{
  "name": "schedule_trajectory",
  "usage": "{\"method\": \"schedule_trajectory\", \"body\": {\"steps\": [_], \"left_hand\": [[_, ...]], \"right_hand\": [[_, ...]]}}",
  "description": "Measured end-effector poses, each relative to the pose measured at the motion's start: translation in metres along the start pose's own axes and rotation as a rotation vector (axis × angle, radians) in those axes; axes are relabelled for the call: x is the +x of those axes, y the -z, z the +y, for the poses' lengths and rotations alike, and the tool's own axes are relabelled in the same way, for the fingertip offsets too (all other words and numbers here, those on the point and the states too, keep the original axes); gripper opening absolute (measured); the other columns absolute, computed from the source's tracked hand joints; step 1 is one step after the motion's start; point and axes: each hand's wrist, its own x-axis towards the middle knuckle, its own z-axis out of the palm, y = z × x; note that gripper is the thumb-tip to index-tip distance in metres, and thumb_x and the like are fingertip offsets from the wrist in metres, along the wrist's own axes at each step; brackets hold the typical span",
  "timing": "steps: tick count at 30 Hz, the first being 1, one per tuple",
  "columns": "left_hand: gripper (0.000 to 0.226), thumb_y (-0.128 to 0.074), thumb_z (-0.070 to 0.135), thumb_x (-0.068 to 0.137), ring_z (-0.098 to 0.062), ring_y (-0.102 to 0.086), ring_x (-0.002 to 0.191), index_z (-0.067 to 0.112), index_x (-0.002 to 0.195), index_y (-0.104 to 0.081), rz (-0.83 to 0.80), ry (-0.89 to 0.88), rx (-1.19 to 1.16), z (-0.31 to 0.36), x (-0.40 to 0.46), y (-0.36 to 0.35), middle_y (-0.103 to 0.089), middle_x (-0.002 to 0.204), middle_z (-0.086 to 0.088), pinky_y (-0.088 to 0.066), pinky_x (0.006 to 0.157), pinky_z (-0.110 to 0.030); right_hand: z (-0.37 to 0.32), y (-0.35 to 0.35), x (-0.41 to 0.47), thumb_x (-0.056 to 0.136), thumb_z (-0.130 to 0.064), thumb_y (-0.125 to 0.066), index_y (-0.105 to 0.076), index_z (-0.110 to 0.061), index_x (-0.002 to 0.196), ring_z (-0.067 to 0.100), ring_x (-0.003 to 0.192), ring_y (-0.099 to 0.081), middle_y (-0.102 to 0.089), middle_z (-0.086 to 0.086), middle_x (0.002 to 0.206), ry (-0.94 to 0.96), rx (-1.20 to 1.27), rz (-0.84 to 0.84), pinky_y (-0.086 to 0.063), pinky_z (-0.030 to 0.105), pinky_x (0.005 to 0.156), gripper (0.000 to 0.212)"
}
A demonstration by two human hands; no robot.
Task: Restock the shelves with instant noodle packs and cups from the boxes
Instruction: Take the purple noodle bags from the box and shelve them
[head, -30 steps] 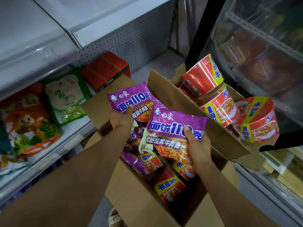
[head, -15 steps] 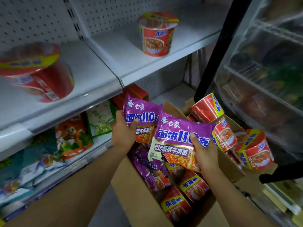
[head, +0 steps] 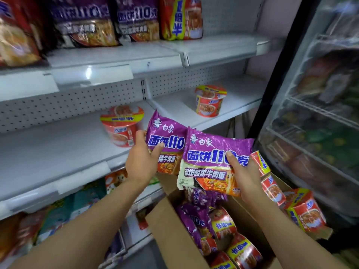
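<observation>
White metal shelves (head: pixel 81 150) with a perforated back panel (head: pixel 68 107) are being flanked by a black-framed glass refrigerator door (head: pixel 314 117).

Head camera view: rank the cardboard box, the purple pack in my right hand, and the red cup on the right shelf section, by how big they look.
1. cardboard box
2. purple pack in the right hand
3. red cup, though it sits farther back, so it may look smaller than it is.

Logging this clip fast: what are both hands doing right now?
Left hand: closed on the rear purple noodle pack.
Right hand: closed on the front purple noodle pack.
</observation>
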Motion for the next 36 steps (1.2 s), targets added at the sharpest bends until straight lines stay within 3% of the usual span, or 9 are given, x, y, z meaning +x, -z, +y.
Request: {"method": "schedule_trajectory", "body": {"steps": [2,7,11,14,17,22,26,33,36], "left_hand": [[0.041,-0.061,0.033,0.09,-0.024,-0.066,0.097,0.017,0.122,-0.039,0.04,-0.04,-0.012,0.009,-0.002,0.025,-0.064,0.117,-0.005,-0.056,0.081,-0.048],[0.041,-0.058,0.033,0.092,-0.019,-0.066,0.092,0.018,0.124,-0.037,0.122,-0.081,-0.076,0.026,-0.007,0.089,-0.062,0.115,-0.002,-0.058,0.077,-0.044],[0.034,-0.057,0.03,0.093,-0.015,-0.065,0.085,0.02,0.119,-0.037,0.181,-0.115,-0.131,0.036,-0.006,0.134,-0.06,0.108,0.002,-0.057,0.069,-0.033],[0.031,-0.057,0.031,0.093,-0.019,-0.066,0.087,0.025,0.112,-0.034,0.235,-0.141,-0.132,0.042,-0.006,0.165,-0.059,0.105,0.004,-0.058,0.073,-0.039],[0.031,-0.057,0.033,0.093,-0.021,-0.065,0.089,0.023,0.111,-0.034,0.28,-0.146,-0.149,0.049,-0.005,0.193,-0.058,0.102,0.004,-0.057,0.077,-0.045],[0.03,-0.056,0.027,0.095,-0.016,-0.062,0.084,0.017,0.114,-0.036,0.345,-0.222,-0.192,0.06,-0.001,0.232,-0.059,0.102,0.003,-0.05,0.069,-0.03],[0.026,-0.056,0.025,0.095,-0.014,-0.063,0.084,0.018,0.111,-0.036,0.421,-0.241,-0.21,0.07,0.015,0.262,-0.058,0.093,0.01,-0.052,0.073,-0.034],[0.023,-0.052,0.024,0.097,0.002,-0.056,0.077,0.021,0.11,-0.033,0.61,-0.205,-0.287,0.082,0.058,0.304,-0.052,0.088,0.017,-0.046,0.06,-0.02],[0.023,-0.051,0.024,0.098,0.003,-0.056,0.073,0.021,0.112,-0.033,0.67,-0.182,-0.316,0.081,0.077,0.314,-0.051,0.089,0.016,-0.044,0.052,-0.01]], "right_hand": [[-0.019,-0.007,-0.01,0.086,-0.037,-0.067,-0.058,-0.026,0.099,0.02,0.073,-0.072,-0.073,0.003,0.089,0.05,0.018,-0.014,-0.059,0.04,0.071,0.02],[-0.065,-0.025,-0.036,0.088,-0.034,-0.066,-0.057,-0.022,0.107,0.016,0.069,-0.072,-0.073,0.001,0.089,0.146,0.078,-0.048,-0.054,0.028,0.058,0.025],[-0.099,-0.042,-0.05,0.087,-0.034,-0.067,-0.058,-0.019,0.111,0.02,0.076,-0.071,-0.072,0.002,0.092,0.205,0.104,-0.048,-0.058,0.038,0.072,0.03],[-0.124,-0.052,-0.059,0.087,-0.035,-0.066,-0.056,-0.024,0.099,0.017,0.075,-0.07,-0.07,-0.002,0.087,0.268,0.101,-0.058,-0.055,0.032,0.065,0.018],[-0.147,-0.062,-0.065,0.087,-0.036,-0.065,-0.053,-0.03,0.087,0.017,0.078,-0.069,-0.07,-0.001,0.09,0.333,0.078,-0.058,-0.055,0.033,0.069,0.013],[-0.182,-0.085,-0.069,0.088,-0.038,-0.064,-0.052,-0.032,0.088,0.018,0.079,-0.069,-0.069,-0.001,0.091,0.396,0.09,-0.095,-0.056,0.034,0.071,0.014],[-0.21,-0.112,-0.059,0.087,-0.041,-0.064,-0.054,-0.024,0.103,0.02,0.081,-0.07,-0.069,0.001,0.094,0.428,0.08,-0.129,-0.057,0.039,0.076,0.025],[-0.266,-0.185,-0.011,0.088,-0.042,-0.063,-0.052,-0.024,0.105,0.016,0.075,-0.068,-0.068,-0.001,0.09,0.523,0.092,-0.191,-0.055,0.031,0.066,0.027],[-0.284,-0.22,0.015,0.088,-0.04,-0.064,-0.054,-0.019,0.109,0.018,0.077,-0.067,-0.067,0.001,0.093,0.559,0.081,-0.23,-0.055,0.033,0.07,0.032]]}}
